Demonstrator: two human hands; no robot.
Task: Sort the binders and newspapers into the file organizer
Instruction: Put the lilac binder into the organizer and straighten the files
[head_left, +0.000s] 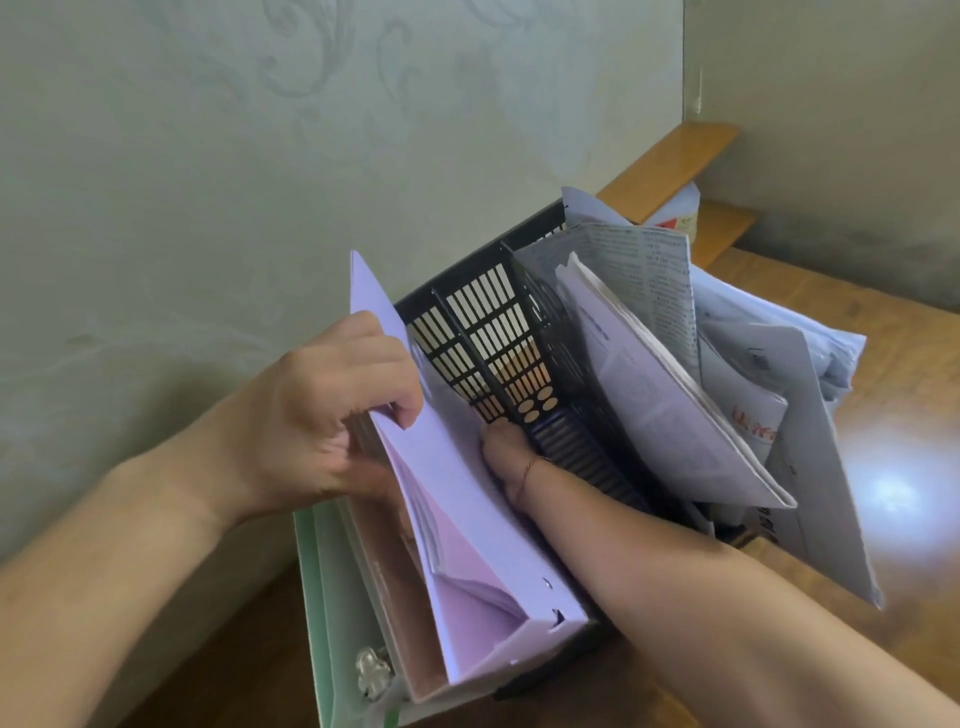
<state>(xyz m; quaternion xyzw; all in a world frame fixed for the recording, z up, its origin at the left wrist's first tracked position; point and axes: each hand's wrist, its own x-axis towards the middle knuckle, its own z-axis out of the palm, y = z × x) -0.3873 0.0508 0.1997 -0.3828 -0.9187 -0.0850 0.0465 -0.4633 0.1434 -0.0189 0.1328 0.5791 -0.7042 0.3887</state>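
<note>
A black slotted file organizer stands on a wooden table. Its leftmost slot holds a purple binder, with a pink binder and a green binder beside it on the left. My left hand grips the top edge of the purple binder's cover. My right hand reaches down into the slot between the purple binder and a black divider; its fingers are mostly hidden. Folded newspapers fill the right slots and lean out to the right.
A patterned grey wall stands close behind and to the left of the organizer. The wooden table stretches to the right, with a glare spot on it. A wooden shelf and a white container sit behind the newspapers.
</note>
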